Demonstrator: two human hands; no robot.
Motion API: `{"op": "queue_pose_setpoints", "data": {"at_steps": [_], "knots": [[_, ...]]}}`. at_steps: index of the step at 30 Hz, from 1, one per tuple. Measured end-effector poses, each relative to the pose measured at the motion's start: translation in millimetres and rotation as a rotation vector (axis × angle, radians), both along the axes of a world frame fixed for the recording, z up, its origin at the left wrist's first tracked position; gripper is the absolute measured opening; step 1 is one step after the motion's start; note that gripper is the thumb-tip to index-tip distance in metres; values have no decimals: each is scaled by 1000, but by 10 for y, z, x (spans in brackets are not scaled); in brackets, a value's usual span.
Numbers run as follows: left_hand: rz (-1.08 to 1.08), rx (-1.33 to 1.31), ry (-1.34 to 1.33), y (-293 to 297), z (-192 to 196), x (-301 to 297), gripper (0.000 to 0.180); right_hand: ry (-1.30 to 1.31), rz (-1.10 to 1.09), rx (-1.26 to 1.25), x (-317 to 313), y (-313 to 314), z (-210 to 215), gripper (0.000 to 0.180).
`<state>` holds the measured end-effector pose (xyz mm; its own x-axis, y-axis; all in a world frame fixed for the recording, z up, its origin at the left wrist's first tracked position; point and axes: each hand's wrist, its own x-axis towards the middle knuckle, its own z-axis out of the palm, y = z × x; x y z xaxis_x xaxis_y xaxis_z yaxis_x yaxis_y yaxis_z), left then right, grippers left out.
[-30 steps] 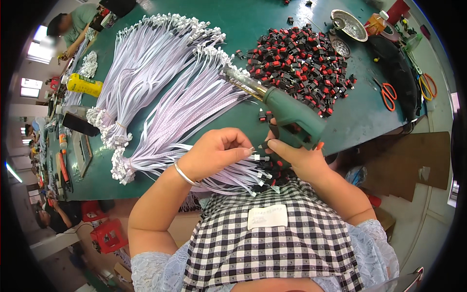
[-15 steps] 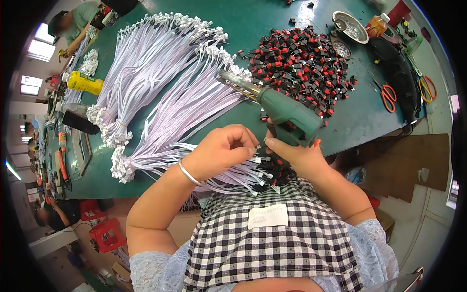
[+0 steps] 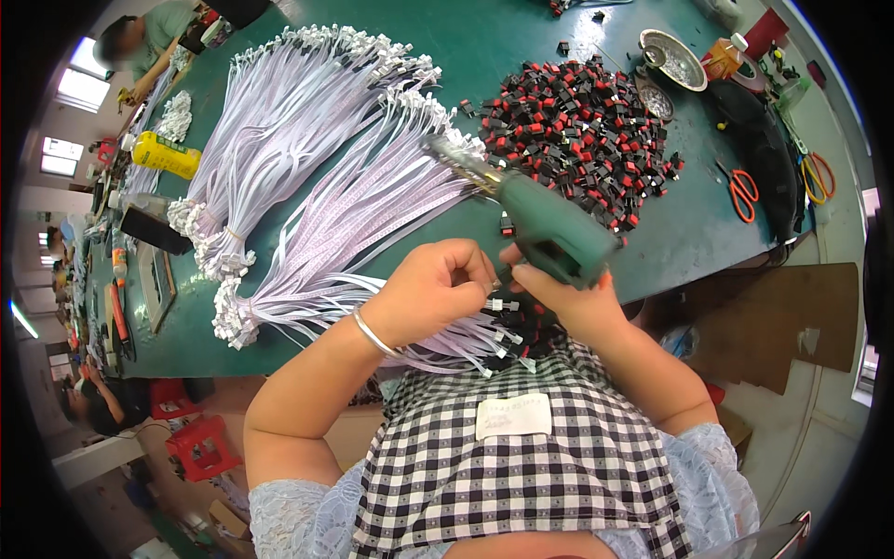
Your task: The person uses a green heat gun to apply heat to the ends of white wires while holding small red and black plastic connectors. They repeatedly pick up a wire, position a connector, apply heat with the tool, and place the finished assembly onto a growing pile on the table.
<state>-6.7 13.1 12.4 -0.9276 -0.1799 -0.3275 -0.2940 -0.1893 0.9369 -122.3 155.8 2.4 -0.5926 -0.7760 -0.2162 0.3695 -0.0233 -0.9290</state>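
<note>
My right hand (image 3: 587,307) is wrapped round a green soldering gun (image 3: 557,224), partly smeared by motion. Its metal barrel slants up and left over the white ribbon cables (image 3: 368,186). Close by on the left, my left hand (image 3: 433,291) is closed in a pinch; what sits at its fingertips is too small to name. Under both hands a bunch of cable ends with white plugs (image 3: 507,306) reaches my lap, beside black parts partly hidden there. Beyond the gun lies a heap of small black-and-red switches (image 3: 582,140).
Metal dishes (image 3: 672,61) stand at the far right, near an orange bottle (image 3: 724,56). Orange-handled scissors (image 3: 742,194) lie beside a black bundle (image 3: 759,140). A yellow bottle (image 3: 166,156) is at the left. Another person (image 3: 154,42) works at the far left.
The soldering gun has shifted slightly down and to the right. Both hands stay close together with nearly the same grip.
</note>
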Motion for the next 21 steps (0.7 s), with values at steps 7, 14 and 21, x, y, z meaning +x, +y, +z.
{"op": "queue_pose_setpoints", "data": {"at_steps": [7,14,21], "knots": [[140,44,-109,-3,-5,-26,5,441,29,114,-143,781,-169,31],[183,86,-80,3,-32,-76,6,732,177,-92,-133,1452,-907,38],[180,76,-68,-6,-53,-49,7,843,230,177,-65,1433,-794,46]]}}
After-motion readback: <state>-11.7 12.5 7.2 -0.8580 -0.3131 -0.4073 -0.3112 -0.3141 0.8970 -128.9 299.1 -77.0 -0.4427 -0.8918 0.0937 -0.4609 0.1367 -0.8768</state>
